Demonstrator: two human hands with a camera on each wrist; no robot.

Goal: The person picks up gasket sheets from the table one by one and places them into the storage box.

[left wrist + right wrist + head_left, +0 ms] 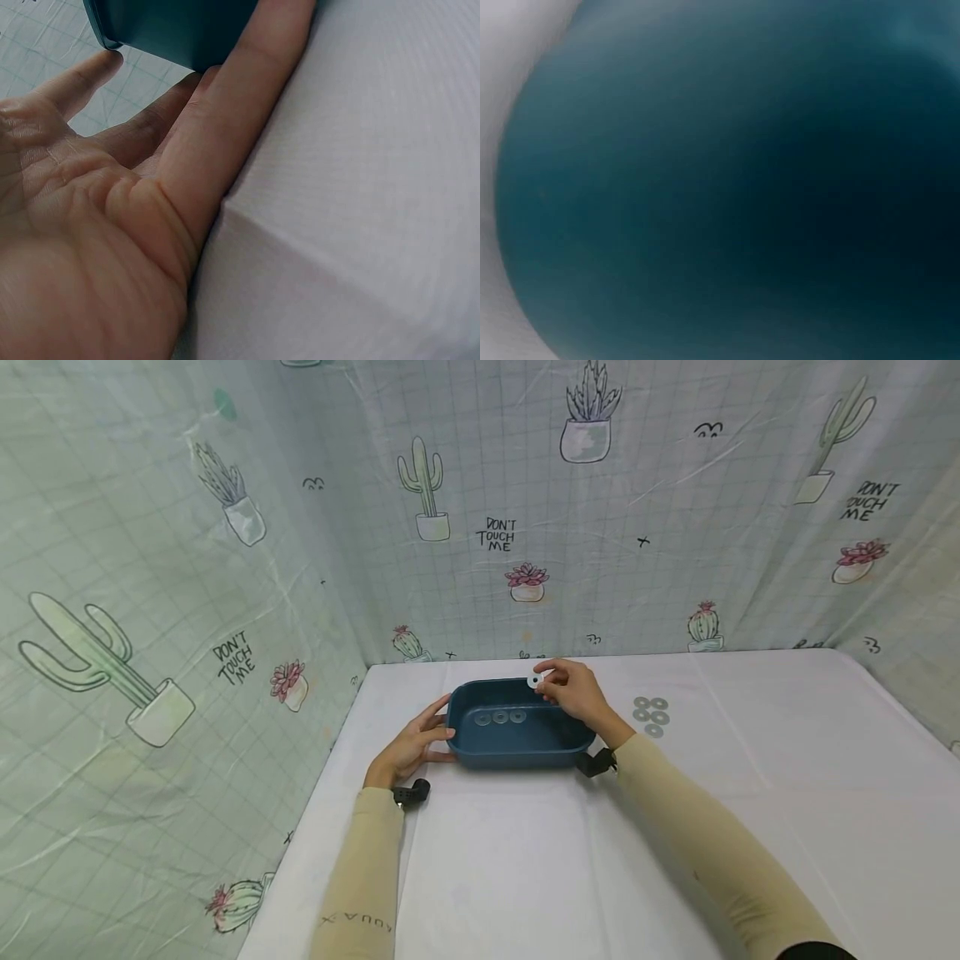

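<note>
A dark blue rectangular container (pixel 517 758) with rounded corners stands on the white-covered table, with three flat washers (pixel 500 717) in a row inside it. My left hand (pixel 411 748) is at its left end, the thumb at the rim and the other fingers spread along the outer wall. In the left wrist view those fingers (pixel 217 127) look nearly straight against the container. Over the container's far right rim, my right hand (pixel 576 693) pinches another washer (pixel 535 680) upright between thumb and fingertips. The right wrist view is filled by the blurred container wall (pixel 630 187); the hand is hidden there.
Several more washers (pixel 651 715) lie grouped on the table (pixel 510 860), right of the container. A cactus-print curtain (pixel 480 485) hangs behind the table and along its left side. Dark wrist cameras (pixel 596 763) are strapped at both cuffs, the right one close to the container's front right corner.
</note>
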